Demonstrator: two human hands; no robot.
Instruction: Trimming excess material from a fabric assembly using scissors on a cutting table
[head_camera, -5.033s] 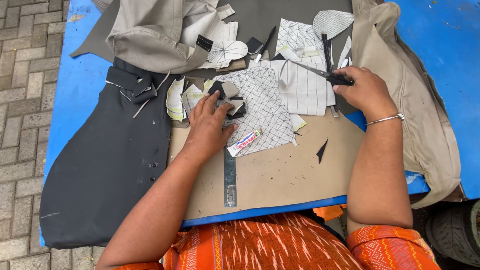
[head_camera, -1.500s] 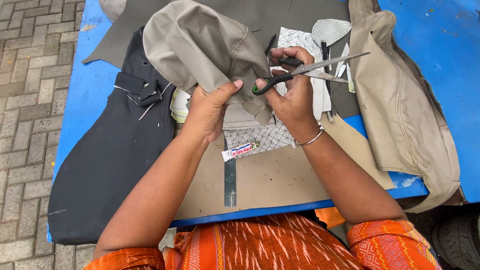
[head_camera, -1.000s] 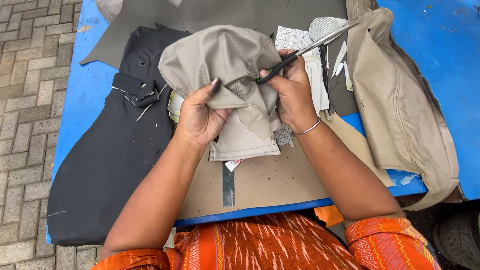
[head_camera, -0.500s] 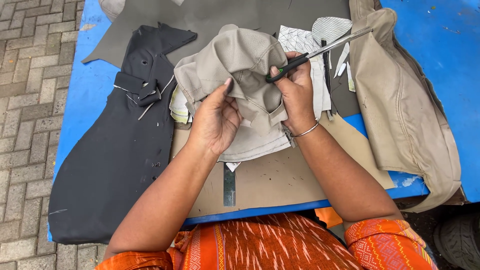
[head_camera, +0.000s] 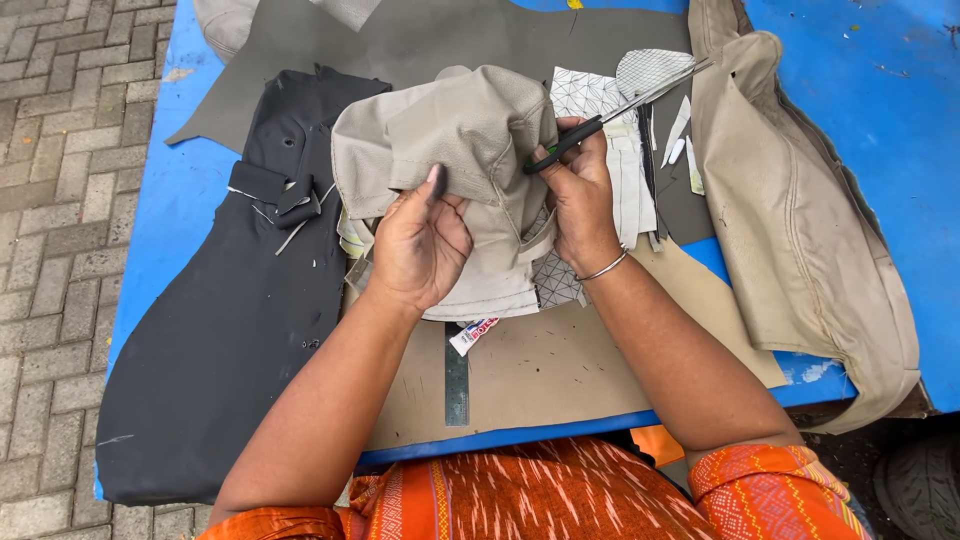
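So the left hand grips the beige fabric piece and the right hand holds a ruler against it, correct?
Not quite. The head view shows the right hand holding scissors, not a ruler; the metal ruler lies on the cardboard. The left hand does grip the beige fabric piece.

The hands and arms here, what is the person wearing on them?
Both forearms are bare. The right hand has a thin silver bangle at the wrist. The left hand wears nothing that shows, and its thumbnail looks dark. Short orange patterned sleeves cover the upper arms, matching the orange garment.
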